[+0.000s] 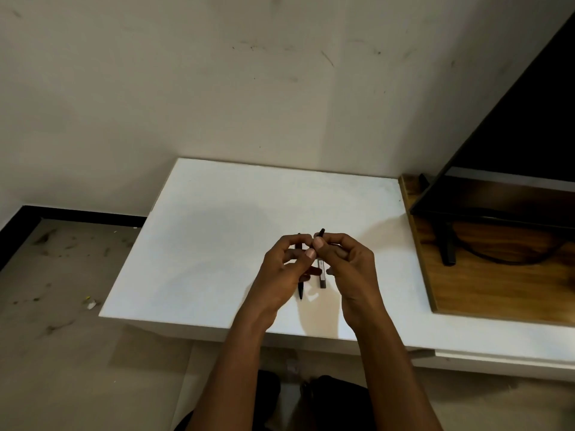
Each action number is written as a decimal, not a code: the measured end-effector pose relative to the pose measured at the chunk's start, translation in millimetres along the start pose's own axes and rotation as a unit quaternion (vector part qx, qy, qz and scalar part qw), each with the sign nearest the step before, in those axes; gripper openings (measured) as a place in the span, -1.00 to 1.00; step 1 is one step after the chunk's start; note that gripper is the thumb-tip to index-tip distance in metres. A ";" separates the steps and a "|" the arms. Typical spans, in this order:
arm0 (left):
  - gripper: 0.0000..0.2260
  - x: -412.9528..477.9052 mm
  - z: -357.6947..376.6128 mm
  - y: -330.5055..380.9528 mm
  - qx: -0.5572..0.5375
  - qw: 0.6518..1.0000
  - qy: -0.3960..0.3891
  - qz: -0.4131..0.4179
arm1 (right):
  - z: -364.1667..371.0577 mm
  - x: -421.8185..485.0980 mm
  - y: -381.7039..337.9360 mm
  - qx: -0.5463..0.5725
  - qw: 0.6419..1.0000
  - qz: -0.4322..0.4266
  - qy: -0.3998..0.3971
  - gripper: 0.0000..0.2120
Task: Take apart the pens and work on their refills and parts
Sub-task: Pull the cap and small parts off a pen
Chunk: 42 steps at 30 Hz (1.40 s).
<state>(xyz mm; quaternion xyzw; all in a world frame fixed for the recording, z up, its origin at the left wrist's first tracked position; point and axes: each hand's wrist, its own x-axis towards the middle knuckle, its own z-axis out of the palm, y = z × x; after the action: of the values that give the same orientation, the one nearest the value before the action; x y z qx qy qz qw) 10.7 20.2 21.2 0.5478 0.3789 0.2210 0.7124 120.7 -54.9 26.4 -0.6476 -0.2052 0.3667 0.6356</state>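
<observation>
Table [217, 244]: white, set against a scuffed wall [280, 88], with a dusty floor [62, 290] to its left.
Right edge: a wooden board [485, 284] under a dark screen [513, 150].
Hands: the left hand [284, 269] and right hand [345, 262] both pinch a black pen [321, 233] above the table's middle.
Beneath them: a second pen [301, 290] and a labelled barrel [322, 275] lie near the front edge.

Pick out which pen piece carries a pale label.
The grey barrel on the table, just beside the right hand. The black pen to its left and the dark piece pinched in that hand are plain.
</observation>
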 end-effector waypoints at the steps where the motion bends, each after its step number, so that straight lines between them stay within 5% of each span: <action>1: -0.80 -0.1 1.3 0.3 0.015 1.000 0.006 0.009 | -0.7 0.1 -0.5 0.001 1.000 -0.002 -0.001 -0.87; 13: -0.96 4.5 -0.5 -0.7 0.191 0.972 0.077 0.117 | -8.6 4.0 3.6 0.041 0.999 -0.017 0.026 -0.89; 31: -0.90 -7.0 -41.3 6.0 0.204 0.973 0.080 0.069 | 23.1 4.2 12.8 0.186 0.980 0.057 0.044 -0.80; 33: -0.90 -7.4 -48.8 6.0 0.182 0.976 0.100 0.058 | 24.8 8.2 17.5 0.105 0.990 0.043 0.082 -0.87; 35: -0.90 -7.7 -56.7 5.5 0.166 0.977 0.121 0.049 | 26.3 12.0 27.0 -0.096 0.990 0.004 0.107 -0.86; 37: -0.88 -7.2 -64.0 3.9 0.153 0.978 0.140 0.037 | 33.6 13.5 36.0 -0.259 0.961 -0.038 0.092 -0.88; 42: -0.86 -6.1 -73.6 -3.1 0.112 0.978 0.178 0.007 | 56.5 22.9 55.8 -0.431 0.898 -0.094 0.005 -0.91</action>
<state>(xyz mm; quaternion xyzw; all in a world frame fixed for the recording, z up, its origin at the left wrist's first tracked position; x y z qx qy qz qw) -50.9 59.9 11.7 0.5786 0.5186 0.2759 0.5658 82.7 -6.1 -28.5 -0.8373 -0.4002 0.1779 0.3273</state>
